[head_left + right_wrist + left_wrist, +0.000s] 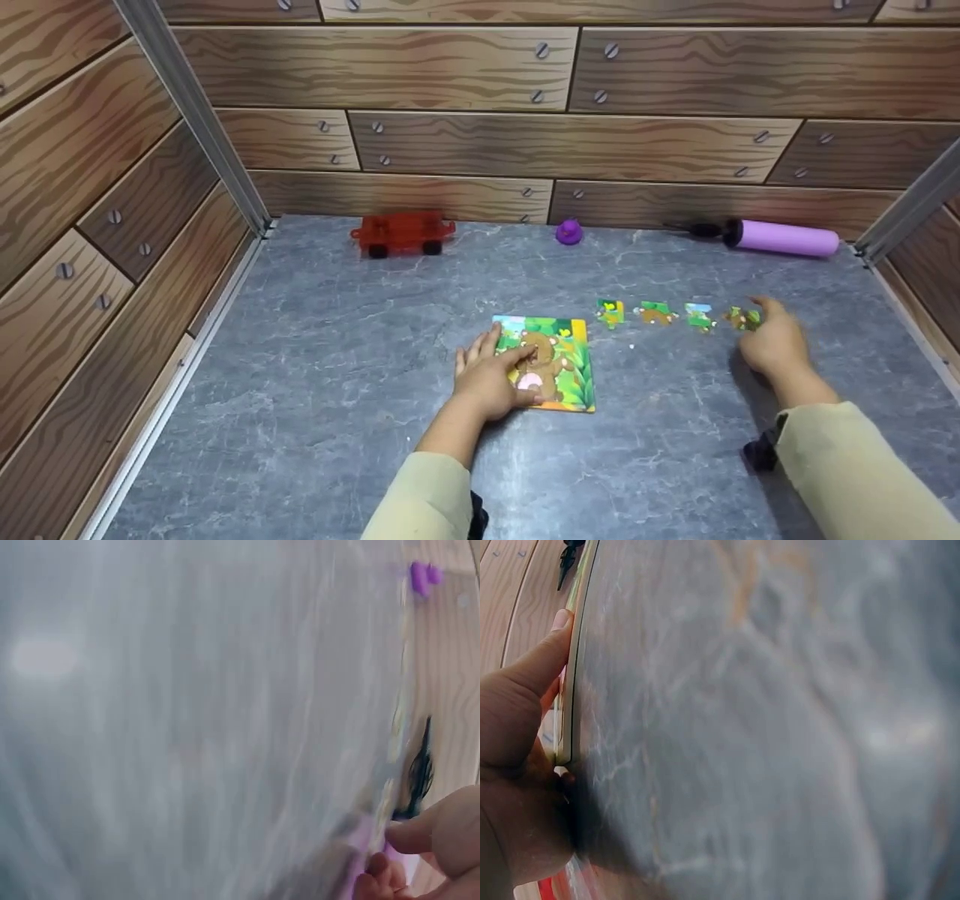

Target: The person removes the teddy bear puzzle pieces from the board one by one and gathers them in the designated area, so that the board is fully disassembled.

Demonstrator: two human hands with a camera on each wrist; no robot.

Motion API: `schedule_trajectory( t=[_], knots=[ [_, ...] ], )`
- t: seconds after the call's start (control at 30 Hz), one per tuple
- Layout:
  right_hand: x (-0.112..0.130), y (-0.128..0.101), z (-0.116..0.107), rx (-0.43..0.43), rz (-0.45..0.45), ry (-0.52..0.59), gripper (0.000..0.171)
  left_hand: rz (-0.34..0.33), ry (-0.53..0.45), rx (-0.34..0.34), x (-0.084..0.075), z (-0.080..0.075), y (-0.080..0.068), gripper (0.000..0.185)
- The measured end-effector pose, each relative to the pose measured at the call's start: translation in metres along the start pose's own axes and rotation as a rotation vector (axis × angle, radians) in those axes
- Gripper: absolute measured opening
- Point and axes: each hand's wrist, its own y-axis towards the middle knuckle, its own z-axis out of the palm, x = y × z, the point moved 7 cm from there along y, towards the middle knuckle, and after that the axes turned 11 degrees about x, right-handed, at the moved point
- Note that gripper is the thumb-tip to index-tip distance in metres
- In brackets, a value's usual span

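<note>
A square bear jigsaw puzzle (pixel 577 367) lies on the grey marbled table. My left hand (pixel 487 379) rests on its left part with fingers spread, and in the left wrist view the thumb (pixel 551 652) lies along the board's edge. To the right, several small puzzle pieces form a row: a green-yellow piece (pixel 610 312), a brown-green piece (pixel 657 313), a blue-green piece (pixel 699 316) and, at the end, a bear-patterned piece (pixel 740 318). My right hand (pixel 776 341) is at this last piece, index finger extended past it; I cannot tell whether it pinches the piece.
Along the back wall stand a red toy wagon (pixel 403 234), a purple rubber duck (pixel 569 232) and a lilac cylinder (pixel 787 238) with a black nozzle end. Wood-patterned panels (pixel 450 71) enclose the table at the back and both sides.
</note>
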Motion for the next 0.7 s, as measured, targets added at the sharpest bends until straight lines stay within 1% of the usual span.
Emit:
schedule_trajectory(
  t=[0.13,0.23,0.3,0.4,0.5,0.6,0.7],
  knots=[
    [0.038,-0.006,0.006,-0.09,-0.134,0.018,0.054,0.006,0.0,0.002,0.0,0.002,0.0,0.075],
    [0.071,-0.011,0.015,-0.099,-0.211,0.035,0.054,0.004,0.0,0.002,0.0,0.003,-0.001,0.076],
    [0.092,-0.015,0.025,-0.07,-0.243,0.059,0.054,0.004,0.001,0.001,0.001,0.002,-0.001,0.075],
    [0.119,-0.019,0.042,0.0,-0.289,0.118,0.055,0.006,0.002,-0.003,0.001,0.001,-0.001,0.075],
    [0.143,-0.025,0.059,0.076,-0.317,0.166,0.055,0.011,0.003,-0.01,0.001,0.001,0.0,0.075],
    [0.163,-0.032,0.074,0.109,-0.349,0.19,0.055,0.015,0.002,-0.017,0.001,0.0,0.0,0.075],
    [0.177,-0.039,0.088,0.142,-0.391,0.212,0.056,0.016,0.004,-0.018,0.002,-0.001,0.0,0.074]
  ],
)
